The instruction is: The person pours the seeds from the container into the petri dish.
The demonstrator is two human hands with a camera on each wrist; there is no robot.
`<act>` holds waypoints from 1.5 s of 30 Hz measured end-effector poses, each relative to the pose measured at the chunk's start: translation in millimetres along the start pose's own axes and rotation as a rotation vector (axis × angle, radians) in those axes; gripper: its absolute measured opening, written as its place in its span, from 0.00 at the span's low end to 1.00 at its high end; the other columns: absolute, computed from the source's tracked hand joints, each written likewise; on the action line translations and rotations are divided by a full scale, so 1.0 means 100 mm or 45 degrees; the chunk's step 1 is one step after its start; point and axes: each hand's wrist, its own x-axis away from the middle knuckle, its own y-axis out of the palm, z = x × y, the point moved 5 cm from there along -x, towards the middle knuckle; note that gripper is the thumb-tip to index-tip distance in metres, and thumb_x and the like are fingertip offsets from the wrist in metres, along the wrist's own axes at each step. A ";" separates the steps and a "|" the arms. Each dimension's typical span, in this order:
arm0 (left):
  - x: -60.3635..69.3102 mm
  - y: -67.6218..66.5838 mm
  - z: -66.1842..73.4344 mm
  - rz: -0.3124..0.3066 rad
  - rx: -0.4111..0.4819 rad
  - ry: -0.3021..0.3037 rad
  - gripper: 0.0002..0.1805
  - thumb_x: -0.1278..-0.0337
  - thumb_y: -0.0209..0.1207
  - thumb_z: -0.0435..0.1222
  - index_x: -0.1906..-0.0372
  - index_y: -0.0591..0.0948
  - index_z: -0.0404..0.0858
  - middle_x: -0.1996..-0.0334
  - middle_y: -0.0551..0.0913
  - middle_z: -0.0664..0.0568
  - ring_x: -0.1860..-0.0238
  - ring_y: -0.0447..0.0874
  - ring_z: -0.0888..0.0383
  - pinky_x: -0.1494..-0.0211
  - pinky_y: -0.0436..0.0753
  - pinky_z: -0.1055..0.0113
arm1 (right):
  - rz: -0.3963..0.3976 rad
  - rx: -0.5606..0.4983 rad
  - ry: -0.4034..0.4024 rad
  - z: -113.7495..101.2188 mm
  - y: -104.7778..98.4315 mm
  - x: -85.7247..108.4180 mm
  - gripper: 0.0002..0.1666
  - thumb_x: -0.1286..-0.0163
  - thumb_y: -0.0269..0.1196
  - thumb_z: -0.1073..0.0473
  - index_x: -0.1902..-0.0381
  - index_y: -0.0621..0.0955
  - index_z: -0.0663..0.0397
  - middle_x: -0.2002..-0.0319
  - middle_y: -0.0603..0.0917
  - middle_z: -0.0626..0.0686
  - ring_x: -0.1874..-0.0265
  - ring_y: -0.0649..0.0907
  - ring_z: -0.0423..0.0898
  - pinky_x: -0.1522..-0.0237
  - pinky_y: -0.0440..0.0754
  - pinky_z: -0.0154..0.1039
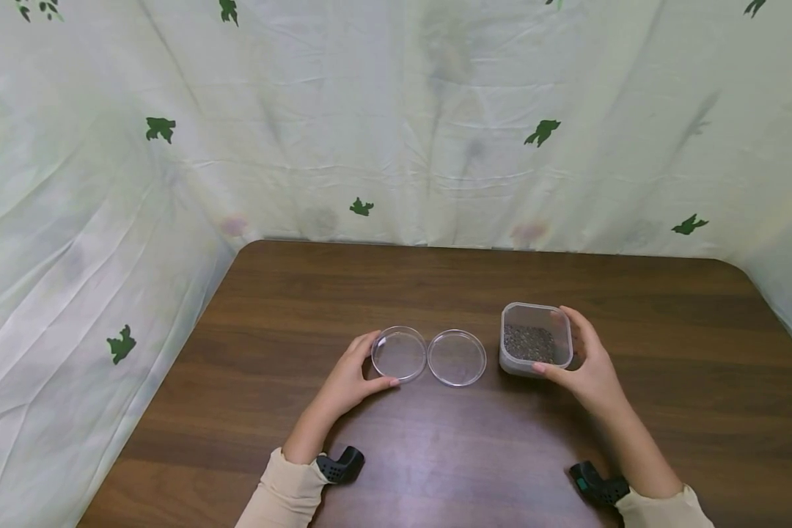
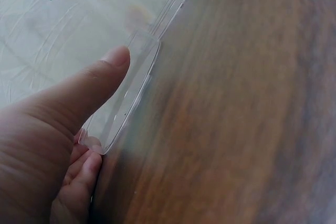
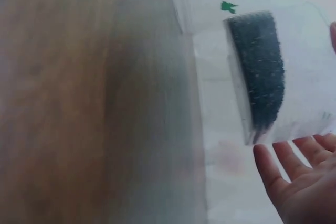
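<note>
Two clear, shallow round dishes lie side by side on the brown table: the left dish (image 1: 399, 355) (image 2: 137, 80) and the right dish (image 1: 457, 358). My left hand (image 1: 345, 381) (image 2: 47, 114) holds the left dish by its rim, thumb at the near side and fingers round the far left side. To the right, my right hand (image 1: 597, 383) (image 3: 310, 184) grips a clear square container (image 1: 518, 367) (image 3: 307, 77) between thumb and fingers. Dark grains (image 1: 529, 343) (image 3: 259, 66) cover its bottom. In the right wrist view its base looks raised off the table.
A pale curtain (image 1: 396, 132) with green bird shapes hangs behind the wooden table (image 1: 396, 286) and along its left side. Black devices are strapped on the left wrist (image 1: 343, 466) and on the right wrist (image 1: 597, 484).
</note>
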 end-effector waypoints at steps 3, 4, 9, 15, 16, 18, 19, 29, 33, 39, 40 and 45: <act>0.00 0.00 0.00 0.000 -0.002 -0.002 0.47 0.68 0.72 0.45 0.38 0.65 0.32 0.44 0.68 0.43 0.43 0.65 0.52 0.40 0.63 0.58 | -0.005 0.017 -0.014 0.01 0.05 -0.05 0.54 0.57 0.72 0.68 0.34 0.58 0.54 0.41 0.67 0.58 0.50 0.69 0.51 0.58 0.65 0.26; 0.00 0.00 0.00 -0.001 -0.002 -0.003 0.47 0.68 0.72 0.45 0.38 0.65 0.32 0.44 0.68 0.43 0.43 0.65 0.52 0.40 0.64 0.58 | -0.004 0.013 -0.021 0.02 0.07 -0.07 0.54 0.57 0.73 0.67 0.34 0.58 0.52 0.41 0.67 0.56 0.51 0.69 0.51 0.58 0.66 0.27; -0.01 0.00 0.00 0.002 0.006 0.003 0.47 0.68 0.72 0.45 0.38 0.65 0.31 0.44 0.68 0.42 0.43 0.66 0.51 0.41 0.64 0.57 | -0.009 -0.041 -0.066 0.00 0.19 -0.17 0.55 0.59 0.74 0.67 0.34 0.59 0.52 0.42 0.68 0.56 0.53 0.72 0.53 0.58 0.69 0.27; -0.02 0.01 0.00 -0.009 0.005 -0.009 0.48 0.68 0.72 0.45 0.38 0.64 0.32 0.43 0.67 0.43 0.42 0.65 0.52 0.40 0.64 0.57 | -0.022 -0.023 -0.099 -0.37 0.31 -0.21 0.54 0.61 0.74 0.70 0.36 0.59 0.63 0.43 0.67 0.64 0.56 0.74 0.62 0.60 0.72 0.34; -0.02 0.01 0.01 -0.009 0.005 -0.010 0.48 0.68 0.72 0.45 0.38 0.64 0.32 0.43 0.67 0.43 0.42 0.65 0.52 0.40 0.63 0.57 | -0.024 -0.025 -0.108 -0.43 0.34 -0.22 0.54 0.62 0.73 0.71 0.37 0.59 0.65 0.43 0.67 0.65 0.56 0.74 0.63 0.59 0.72 0.37; -0.02 0.01 0.01 -0.011 0.004 -0.011 0.47 0.68 0.72 0.45 0.38 0.64 0.32 0.43 0.67 0.43 0.42 0.65 0.52 0.40 0.63 0.57 | -0.030 -0.024 -0.114 -0.46 0.38 -0.24 0.54 0.62 0.74 0.70 0.36 0.59 0.64 0.43 0.67 0.64 0.56 0.75 0.61 0.58 0.73 0.42; -0.02 0.01 0.01 -0.011 0.005 -0.012 0.48 0.68 0.72 0.45 0.38 0.64 0.32 0.43 0.67 0.43 0.42 0.65 0.52 0.40 0.63 0.57 | -0.036 -0.022 -0.125 -0.44 0.41 -0.26 0.55 0.62 0.74 0.69 0.36 0.59 0.63 0.42 0.67 0.63 0.55 0.74 0.61 0.57 0.72 0.44; -0.01 0.00 0.00 -0.016 0.013 -0.023 0.47 0.68 0.72 0.45 0.38 0.64 0.31 0.43 0.67 0.42 0.42 0.64 0.52 0.40 0.63 0.57 | -0.074 0.067 -0.248 -0.38 0.63 -0.43 0.59 0.64 0.77 0.57 0.34 0.59 0.51 0.40 0.65 0.54 0.48 0.70 0.51 0.51 0.70 0.46; -0.02 0.00 0.00 -0.016 0.012 -0.024 0.47 0.67 0.72 0.45 0.38 0.64 0.32 0.43 0.67 0.43 0.42 0.64 0.52 0.40 0.63 0.57 | -0.089 0.097 -0.270 -0.45 0.70 -0.47 0.59 0.65 0.77 0.55 0.35 0.60 0.52 0.39 0.64 0.53 0.45 0.66 0.51 0.49 0.68 0.47; -0.01 0.00 0.00 -0.024 0.010 -0.030 0.47 0.67 0.72 0.45 0.38 0.64 0.32 0.43 0.67 0.43 0.42 0.65 0.52 0.40 0.63 0.58 | -0.115 0.140 -0.301 -0.51 0.82 -0.50 0.59 0.66 0.78 0.54 0.35 0.61 0.53 0.38 0.64 0.54 0.41 0.62 0.52 0.45 0.62 0.52; -0.01 -0.01 0.01 -0.022 0.013 -0.029 0.47 0.67 0.72 0.45 0.38 0.64 0.32 0.43 0.67 0.43 0.42 0.65 0.52 0.40 0.63 0.57 | -0.120 0.145 -0.311 -0.52 0.85 -0.50 0.59 0.66 0.78 0.54 0.35 0.61 0.54 0.38 0.64 0.54 0.41 0.62 0.53 0.44 0.61 0.52; -0.01 -0.01 0.01 -0.019 0.017 -0.024 0.47 0.67 0.72 0.45 0.38 0.64 0.32 0.43 0.67 0.42 0.42 0.64 0.52 0.40 0.63 0.57 | -0.132 0.216 -0.367 -0.52 0.96 -0.50 0.59 0.65 0.77 0.52 0.35 0.60 0.55 0.38 0.64 0.54 0.40 0.62 0.53 0.42 0.59 0.52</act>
